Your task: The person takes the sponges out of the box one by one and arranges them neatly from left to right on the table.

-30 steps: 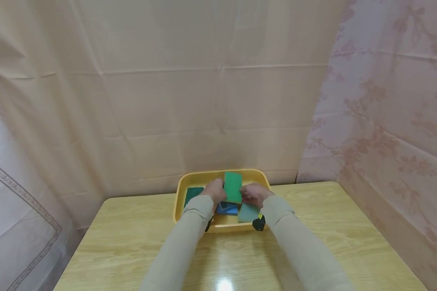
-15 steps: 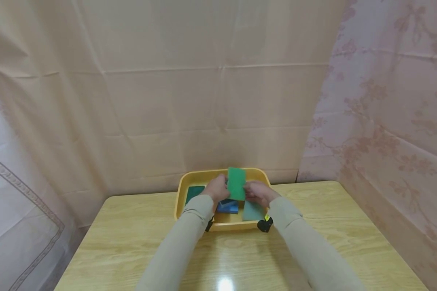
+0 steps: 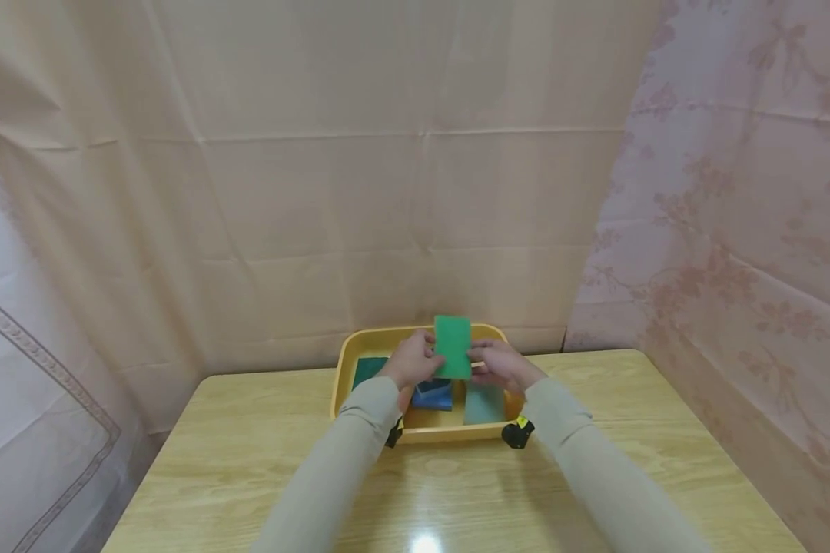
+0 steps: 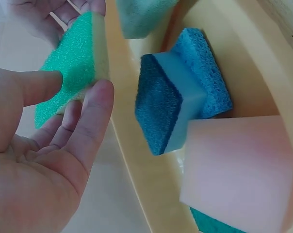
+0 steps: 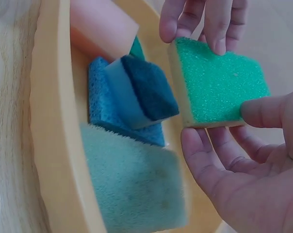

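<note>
A sponge (image 3: 453,346) with a bright green scrub face and a cream foam back is held up over the yellow tray (image 3: 449,436). My left hand (image 3: 410,361) pinches one side of it, thumb (image 4: 44,86) on the green face and fingers behind. On the opposite side my right hand (image 3: 501,364) grips it the same way, as the right wrist view shows. Below it in the tray, a light-blue sponge with a dark-blue face (image 5: 146,92) leans on a flat blue sponge (image 4: 202,73). A pale green sponge (image 5: 137,184) lies nearest the right hand.
A pink block (image 4: 238,170) sits in the tray by the left wrist, overlapping a green piece (image 4: 214,222). Toward the tray's left end is a dark green pad (image 3: 368,369). The tray stands at the back of a wooden table (image 3: 263,453), against a beige curtain (image 3: 318,192).
The green-faced sponge has risen slightly and shifted right, held by both hands throughout. My right hand has drawn rightward and its fingers spread more; more of the pale green sponge's surroundings shows.
</note>
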`<action>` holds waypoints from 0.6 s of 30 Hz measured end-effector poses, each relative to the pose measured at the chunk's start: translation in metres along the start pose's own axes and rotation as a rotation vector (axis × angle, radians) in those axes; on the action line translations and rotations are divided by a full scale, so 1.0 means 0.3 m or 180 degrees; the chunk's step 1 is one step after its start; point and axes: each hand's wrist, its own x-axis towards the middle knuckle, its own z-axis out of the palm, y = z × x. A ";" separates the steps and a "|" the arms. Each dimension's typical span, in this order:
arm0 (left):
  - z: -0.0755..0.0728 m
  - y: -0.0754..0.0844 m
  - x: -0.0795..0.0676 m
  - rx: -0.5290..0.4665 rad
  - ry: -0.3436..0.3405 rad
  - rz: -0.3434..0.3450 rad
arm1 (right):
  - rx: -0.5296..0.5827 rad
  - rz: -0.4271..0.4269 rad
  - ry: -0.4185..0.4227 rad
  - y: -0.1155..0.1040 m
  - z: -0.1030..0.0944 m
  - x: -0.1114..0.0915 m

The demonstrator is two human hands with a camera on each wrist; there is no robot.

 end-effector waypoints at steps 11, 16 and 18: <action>-0.066 0.020 -0.061 -0.0697 -0.0094 0.0164 | -0.0141 -0.0242 -0.0270 -0.084 0.003 -0.092; -0.075 0.016 -0.075 -0.0762 -0.0070 0.0188 | -0.0236 -0.0366 -0.0275 -0.095 0.009 -0.106; -0.075 0.014 -0.085 -0.0758 -0.0047 0.0191 | -0.0256 -0.0397 -0.0244 -0.092 0.016 -0.114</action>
